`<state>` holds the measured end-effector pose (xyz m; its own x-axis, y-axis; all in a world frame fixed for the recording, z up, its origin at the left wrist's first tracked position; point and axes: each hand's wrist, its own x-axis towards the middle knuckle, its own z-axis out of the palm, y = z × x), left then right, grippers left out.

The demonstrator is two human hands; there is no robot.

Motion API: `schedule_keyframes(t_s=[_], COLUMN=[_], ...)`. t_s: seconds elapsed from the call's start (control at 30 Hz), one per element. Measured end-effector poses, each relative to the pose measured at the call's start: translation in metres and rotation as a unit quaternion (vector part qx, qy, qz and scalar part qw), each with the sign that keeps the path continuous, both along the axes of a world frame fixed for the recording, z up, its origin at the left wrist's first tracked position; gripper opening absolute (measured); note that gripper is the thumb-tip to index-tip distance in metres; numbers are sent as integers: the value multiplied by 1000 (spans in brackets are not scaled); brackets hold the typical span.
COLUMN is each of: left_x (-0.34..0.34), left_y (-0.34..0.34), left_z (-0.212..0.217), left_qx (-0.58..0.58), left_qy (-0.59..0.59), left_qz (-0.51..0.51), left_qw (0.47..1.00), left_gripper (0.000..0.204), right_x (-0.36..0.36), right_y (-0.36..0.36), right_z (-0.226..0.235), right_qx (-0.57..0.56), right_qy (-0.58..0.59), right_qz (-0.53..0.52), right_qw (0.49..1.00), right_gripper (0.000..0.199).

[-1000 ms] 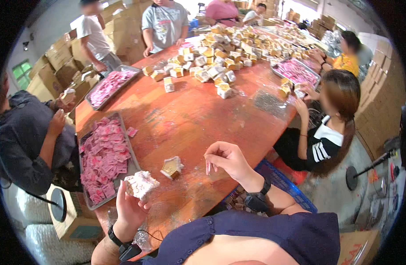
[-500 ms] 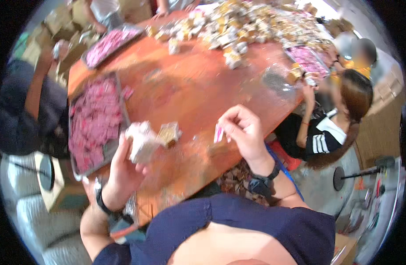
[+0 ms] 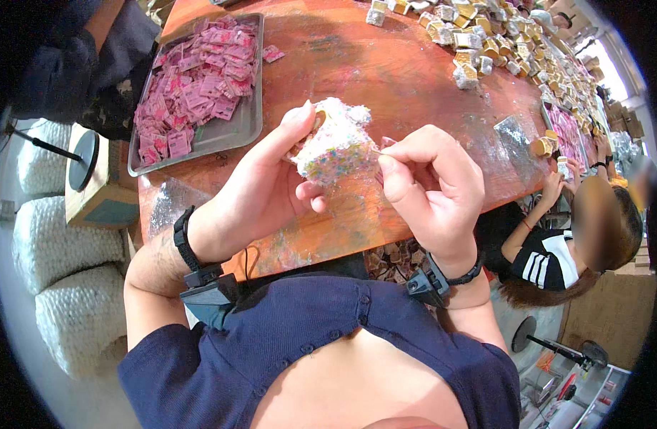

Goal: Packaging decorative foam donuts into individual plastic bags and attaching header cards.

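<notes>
My left hand (image 3: 260, 175) is closed around a white block (image 3: 337, 154) flecked with many colours, its thumb on top and fingers underneath. A bit of yellow shows by the thumb. Beside the block's right face, my right hand (image 3: 439, 186) pinches thumb and forefinger together. Only a thin pinkish edge of the small packet in that pinch shows; the fingers cover the rest. Both hands are above the orange-red table (image 3: 307, 71). To the left lies a grey tray (image 3: 257, 107) with many flat pink packets (image 3: 207, 79).
One loose pink packet (image 3: 273, 53) lies right of the tray. A large heap of white-and-gold blocks (image 3: 478, 43) covers the far right. A co-worker in a black-and-white top (image 3: 550, 257) sits at the right edge; another person in dark clothes (image 3: 71, 71) stands at far left.
My right hand has moved from apart, with a pink-and-white packet showing, up to the block. The left hand has turned the block, so its coloured flecks show. The head view has shifted.
</notes>
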<state>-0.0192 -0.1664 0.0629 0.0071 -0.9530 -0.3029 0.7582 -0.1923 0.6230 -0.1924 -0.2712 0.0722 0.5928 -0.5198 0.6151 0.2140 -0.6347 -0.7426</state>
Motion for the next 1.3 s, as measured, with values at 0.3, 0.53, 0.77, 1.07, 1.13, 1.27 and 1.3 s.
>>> schedule_keyframes(t_s=[0.3,0.53,0.77,1.07,1.13,1.27,1.3], left_x=[-12,-15,-7,-8,-7,-5,-5], left_y=[-1,2,7,12,12,14,14], left_z=[-1,-2,-2,-4,-3,-3,-3], left_qx=[25,39,-4,-22,-30,-19,-16], left_qy=[-22,-36,-44,-102,-97,-75,-74], left_qz=[8,22,-20,12,5,0,-1], left_qw=[999,998,999,994,995,997,997], left_gripper=[44,43,44,43,42,40,40], right_x=[-7,-10,-10,-10,-8,-6,-7], right_y=[-2,-4,-2,2,4,7,7], right_z=[0,2,2,-1,-1,-3,-3], right_qx=[-33,-55,-60,-42,-33,17,20], right_qy=[21,35,64,77,63,49,50], right_qz=[-21,11,17,18,20,37,36], right_qw=[999,998,996,996,997,998,998], right_gripper=[11,13,14,7,8,9,9])
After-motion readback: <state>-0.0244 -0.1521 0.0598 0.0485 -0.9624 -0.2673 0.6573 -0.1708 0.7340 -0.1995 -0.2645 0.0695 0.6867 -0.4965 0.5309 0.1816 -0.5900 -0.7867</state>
